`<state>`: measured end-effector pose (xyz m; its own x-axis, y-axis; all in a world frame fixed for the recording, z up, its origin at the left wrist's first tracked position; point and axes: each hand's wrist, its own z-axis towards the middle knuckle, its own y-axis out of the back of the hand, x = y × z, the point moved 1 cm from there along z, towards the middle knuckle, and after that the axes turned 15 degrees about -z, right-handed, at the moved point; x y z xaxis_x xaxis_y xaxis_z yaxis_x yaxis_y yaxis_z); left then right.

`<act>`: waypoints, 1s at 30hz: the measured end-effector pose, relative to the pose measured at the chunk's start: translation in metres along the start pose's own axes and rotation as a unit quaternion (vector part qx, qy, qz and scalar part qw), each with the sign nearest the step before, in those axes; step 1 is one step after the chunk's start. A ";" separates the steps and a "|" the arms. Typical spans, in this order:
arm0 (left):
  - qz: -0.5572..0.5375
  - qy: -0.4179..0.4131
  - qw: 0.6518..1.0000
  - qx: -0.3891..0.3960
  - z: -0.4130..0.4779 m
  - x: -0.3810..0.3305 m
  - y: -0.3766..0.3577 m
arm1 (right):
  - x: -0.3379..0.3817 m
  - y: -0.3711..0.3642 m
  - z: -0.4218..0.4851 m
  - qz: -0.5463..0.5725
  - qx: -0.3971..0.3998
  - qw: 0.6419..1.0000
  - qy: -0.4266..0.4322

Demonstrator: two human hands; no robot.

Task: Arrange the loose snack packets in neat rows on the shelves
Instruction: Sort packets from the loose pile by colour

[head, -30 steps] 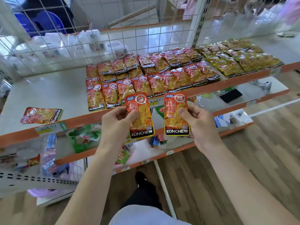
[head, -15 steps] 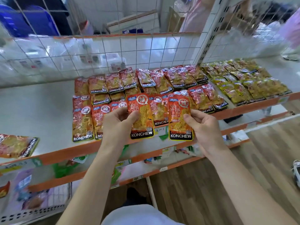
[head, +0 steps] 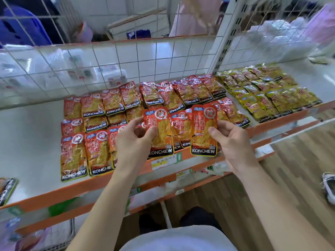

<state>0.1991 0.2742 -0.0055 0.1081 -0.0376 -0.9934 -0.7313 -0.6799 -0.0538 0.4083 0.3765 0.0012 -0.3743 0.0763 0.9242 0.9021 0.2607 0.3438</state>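
Packets in hand: two red snack packets, upright and facing the person, held just above the shelf's front edge, side by side but not touching.
Left grip (head: pixel 134 140): clamped on the left packet (head: pixel 160 131) at its left side, thumb on the face, fingers behind.
Right grip (head: pixel 233 142): clamped on the right packet (head: pixel 204 129) at its right side, thumb across the lower face.
Shelf (head: pixel 54 192): white top with an orange front edge, which runs under both hands.
Stray packet (head: pixel 7 189): lies at the front left corner, well apart from the rows and cut off by the frame.
Front row (head: pixel 73 156): red packets flat and overlapping along the front edge. The hands hide its middle, so any gap there cannot be made out.
Back rows (head: pixel 112 102): more red packets, overlapped like shingles up to the wire back (head: pixel 126 57).
Yellow packets (head: pixel 268 95): toward the right end, already in rows.
Step in hand: probably carrying two packets to the red block, not yet laid down.
Next move: likely lower each packet flat into the front row, brand strip toward the front edge and square with its neighbours, without sliding the ones already laid. The stray packet is left to collect.
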 end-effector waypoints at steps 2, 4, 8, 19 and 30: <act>-0.004 0.000 1.000 -0.002 0.005 -0.001 -0.007 | 0.001 0.004 0.010 -0.001 0.001 1.000 0.001; -0.002 -0.002 1.000 -0.001 0.010 -0.002 -0.014 | 0.001 0.008 0.022 -0.002 0.000 1.000 0.004; 0.003 -0.011 1.000 -0.017 0.018 -0.003 -0.031 | 0.003 0.019 0.049 -0.008 0.012 1.000 0.024; 0.070 -0.062 0.994 -0.051 0.062 -0.019 -0.117 | 0.026 0.072 0.156 -0.063 0.052 0.994 0.069; 0.154 -0.080 0.985 -0.020 0.118 -0.019 -0.184 | 0.022 0.087 0.256 -0.171 0.053 0.978 0.107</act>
<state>0.2524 0.4861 0.0109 -0.2241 -0.1330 -0.9654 -0.6859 -0.6822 0.2532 0.4233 0.6470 0.0092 -0.5875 -0.2323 0.7752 0.7000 0.3347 0.6308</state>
